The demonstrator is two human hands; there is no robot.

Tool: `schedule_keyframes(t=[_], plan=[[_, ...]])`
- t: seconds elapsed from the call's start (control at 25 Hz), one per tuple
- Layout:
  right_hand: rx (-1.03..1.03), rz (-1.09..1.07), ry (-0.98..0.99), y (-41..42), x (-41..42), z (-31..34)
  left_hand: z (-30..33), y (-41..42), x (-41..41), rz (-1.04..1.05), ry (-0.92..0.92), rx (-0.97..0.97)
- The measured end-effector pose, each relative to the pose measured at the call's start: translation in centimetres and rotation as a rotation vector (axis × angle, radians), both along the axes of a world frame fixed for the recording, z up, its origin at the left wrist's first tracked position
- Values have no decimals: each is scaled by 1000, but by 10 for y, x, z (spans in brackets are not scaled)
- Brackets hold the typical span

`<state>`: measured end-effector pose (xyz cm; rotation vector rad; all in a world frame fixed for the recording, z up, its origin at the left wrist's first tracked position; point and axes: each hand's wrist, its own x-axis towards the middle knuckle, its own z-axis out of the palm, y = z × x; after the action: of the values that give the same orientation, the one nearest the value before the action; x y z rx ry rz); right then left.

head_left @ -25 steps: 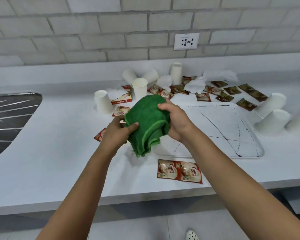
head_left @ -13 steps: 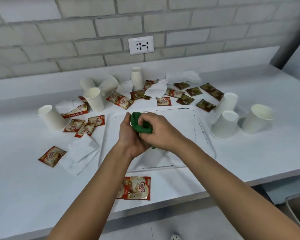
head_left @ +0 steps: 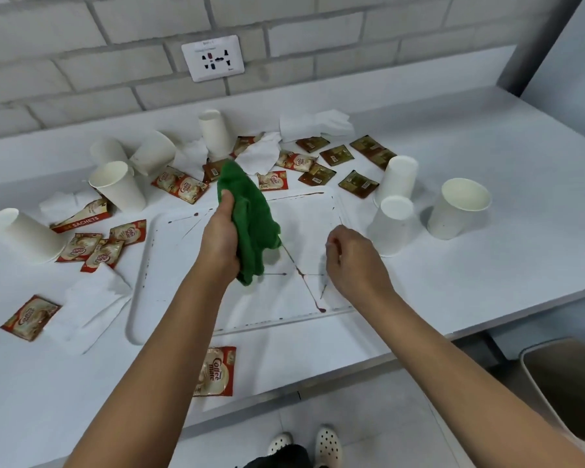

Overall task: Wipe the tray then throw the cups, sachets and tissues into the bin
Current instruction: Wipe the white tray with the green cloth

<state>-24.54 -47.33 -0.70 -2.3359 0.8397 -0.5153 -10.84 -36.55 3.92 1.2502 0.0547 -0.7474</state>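
A white tray (head_left: pixel 169 298) streaked with brown lines lies on the counter in front of me. My left hand (head_left: pixel 218 238) grips a folded green cloth (head_left: pixel 254 217) above the tray's middle. My right hand (head_left: pixel 352 261) hovers over the tray's right side with fingers loosely curled and nothing in it. Several white paper cups, such as a cup (head_left: pixel 458 207) at the right and a cup (head_left: pixel 119 185) at the left, ring the tray. Coffee sachets (head_left: pixel 183 187) and crumpled tissues (head_left: pixel 260 153) lie scattered behind and left of it.
A grey bin (head_left: pixel 564 383) stands on the floor at the lower right, below the counter edge. One sachet (head_left: pixel 217 371) lies near the counter's front edge. A wall socket (head_left: pixel 212 58) sits on the brick wall behind.
Both hands held the bunched cloth together. Now my right hand has let go and moved right, while my left hand holds the cloth alone, hanging looser. The view has shifted right, showing the bin.
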Motion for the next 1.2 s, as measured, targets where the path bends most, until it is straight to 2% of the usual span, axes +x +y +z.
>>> schedule_keyframes(t=[0.04,0.12,0.16,0.2,0.32,0.4,0.48,0.64,0.8,0.96,1.2], plan=[[-38,-75,81,-6,-6,-10,1,-2,2,-1,-158,129],[-95,-212,263,-15,-18,-29,-7,-4,9,-53,-682,468],[-119,-256,330,-17,-23,-37,-16,-5,15,-125,-947,633],[-133,-278,367,-17,-26,-43,-28,-7,20,-247,-1101,794],[-126,-235,341,-19,-29,-53,-64,-16,20,-714,-1144,1216],[-122,-214,301,-21,-28,-56,-80,-16,18,-807,-1269,1352],[-153,-208,250,-24,-29,-59,-83,-22,22,-759,-1325,1347],[-130,-186,117,-23,-31,-64,-81,-57,33,-705,-1269,1350],[-117,-196,60,-25,-32,-67,-82,-91,30,-802,-1309,1300],[-137,-205,56,-25,-30,-70,-87,-97,4,-947,-1476,1091],[-145,-216,75,-25,-30,-71,-92,-58,-18,-976,-1646,819]])
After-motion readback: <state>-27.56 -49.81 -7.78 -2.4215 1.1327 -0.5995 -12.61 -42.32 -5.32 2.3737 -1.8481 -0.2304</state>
